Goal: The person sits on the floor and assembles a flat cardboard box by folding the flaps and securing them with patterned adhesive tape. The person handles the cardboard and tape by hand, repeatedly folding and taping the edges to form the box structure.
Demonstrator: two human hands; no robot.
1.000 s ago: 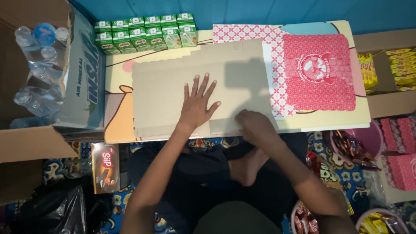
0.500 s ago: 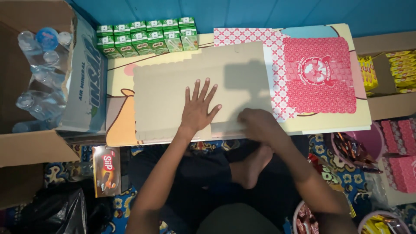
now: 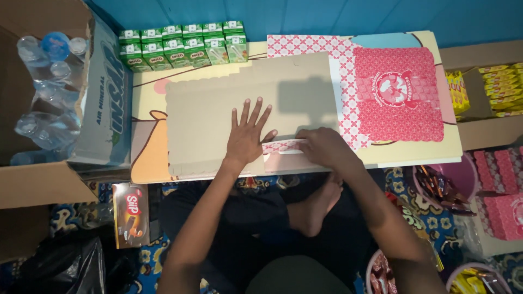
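Far left, off the table: open cardboard carton (image 3: 32,179) w/ clear water bottles (image 3: 46,76); below it a small brown snack box (image 3: 131,215) on the patterned floor. Along the low table's (image 3: 147,163) back edge, left part: row of green drink cartons (image 3: 182,43).

Centre of the table: flat cardboard box blank (image 3: 218,109), plain brown side up, running from near the left edge past the middle. Left hand (image 3: 248,136) lies flat on it, fingers spread wide, gripping nothing, just pressing it down near the front edge. Right hand (image 3: 324,147), just beside, bends over a narrow flap (image 3: 283,146) at the front edge; the flap's pink-patterned face shows, so it looks folded up. Fingers curl on it; pinch vs. press: can't tell.

Progress, judged: one front flap mid-crease, rest of blank flat, so box-making looks barely begun. Right half of the table: pink printed blanks (image 3: 397,92) stacked flat. Off the right edge: box of yellow packets (image 3: 490,87), pink boxes (image 3: 498,190).
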